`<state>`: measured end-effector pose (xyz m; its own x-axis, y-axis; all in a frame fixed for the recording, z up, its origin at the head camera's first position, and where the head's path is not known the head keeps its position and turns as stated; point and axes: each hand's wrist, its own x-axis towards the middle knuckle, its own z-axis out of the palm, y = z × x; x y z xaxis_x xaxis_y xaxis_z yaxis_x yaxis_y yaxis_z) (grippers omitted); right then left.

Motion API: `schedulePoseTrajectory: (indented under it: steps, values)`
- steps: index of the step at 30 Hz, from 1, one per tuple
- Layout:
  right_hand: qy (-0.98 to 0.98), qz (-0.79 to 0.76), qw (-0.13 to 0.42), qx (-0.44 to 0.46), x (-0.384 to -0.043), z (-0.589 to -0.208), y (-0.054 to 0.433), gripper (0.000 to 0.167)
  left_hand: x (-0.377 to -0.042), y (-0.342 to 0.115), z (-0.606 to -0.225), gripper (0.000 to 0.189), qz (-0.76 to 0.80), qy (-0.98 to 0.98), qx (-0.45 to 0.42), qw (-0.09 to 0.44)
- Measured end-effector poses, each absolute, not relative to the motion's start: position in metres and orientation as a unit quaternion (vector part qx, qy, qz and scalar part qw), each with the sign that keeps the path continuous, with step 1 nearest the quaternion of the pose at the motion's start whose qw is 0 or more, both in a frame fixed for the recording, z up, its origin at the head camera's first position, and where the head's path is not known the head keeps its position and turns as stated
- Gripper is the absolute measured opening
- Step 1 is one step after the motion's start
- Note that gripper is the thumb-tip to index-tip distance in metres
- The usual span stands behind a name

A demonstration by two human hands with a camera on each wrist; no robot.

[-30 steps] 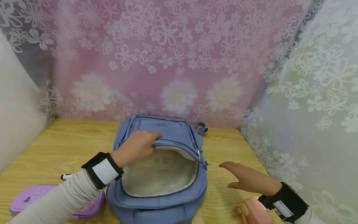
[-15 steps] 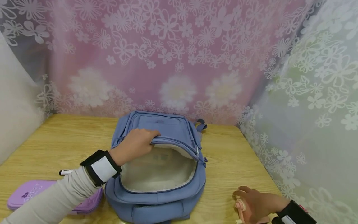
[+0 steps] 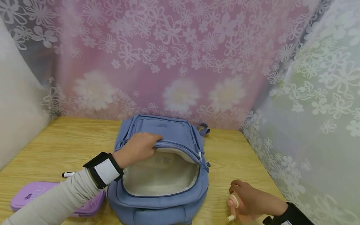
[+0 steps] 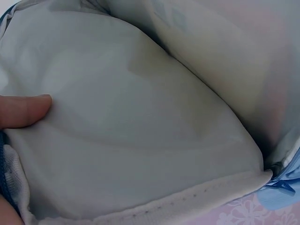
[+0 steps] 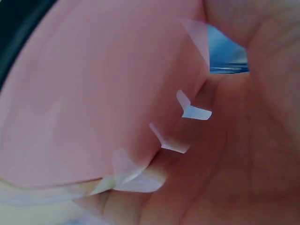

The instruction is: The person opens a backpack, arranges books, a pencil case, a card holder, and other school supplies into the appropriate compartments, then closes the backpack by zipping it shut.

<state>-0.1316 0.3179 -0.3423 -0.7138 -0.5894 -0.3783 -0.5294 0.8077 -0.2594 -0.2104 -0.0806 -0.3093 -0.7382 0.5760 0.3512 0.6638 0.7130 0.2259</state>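
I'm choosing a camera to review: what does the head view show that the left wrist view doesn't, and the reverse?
Only head: purple case, marker, wooden table, right hand holding the pink crank-handled object.
Only left wrist: a row of dots edging the pale lining.
Both: that lining, the blue backpack and part of the left hand.

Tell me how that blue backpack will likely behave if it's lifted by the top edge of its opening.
The blue backpack will probably flop: the upper edge curves down beyond the left hand's grip. It may feel light for its size, since little but pale lining shows inside.
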Motion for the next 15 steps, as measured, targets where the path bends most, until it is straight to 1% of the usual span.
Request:
schedulePoseTrajectory:
  steps: [2,3,7,8,12,14,15]
  values:
    - [0.920,-0.091,0.185,-0.334,-0.127,-0.322,0.299,0.035,-0.210,-0.081,-0.308,0.036,-0.172,-0.918,-0.335,0.124]
    - [0.916,-0.111,0.173,-0.346,-0.124,-0.311,0.287,0.036,-0.210,-0.082,-0.307,0.036,-0.172,-0.919,-0.333,0.121]
    - [0.891,-0.190,0.160,-0.380,-0.112,-0.279,0.231,0.042,-0.209,-0.083,-0.302,0.033,-0.163,-0.922,-0.333,0.115]
    - [0.884,-0.202,0.166,-0.387,-0.111,-0.274,0.214,0.044,-0.209,-0.082,-0.301,0.032,-0.160,-0.922,-0.334,0.113]
    - [0.863,-0.194,0.182,-0.429,-0.121,-0.275,0.156,0.048,-0.211,-0.081,-0.296,0.029,-0.157,-0.922,-0.339,0.099]
    - [0.865,-0.156,0.180,-0.442,-0.132,-0.279,0.131,0.048,-0.211,-0.080,-0.294,0.030,-0.162,-0.922,-0.340,0.092]
    - [0.867,-0.129,0.168,-0.450,-0.139,-0.283,0.120,0.045,-0.211,-0.080,-0.293,0.029,-0.165,-0.921,-0.341,0.089]
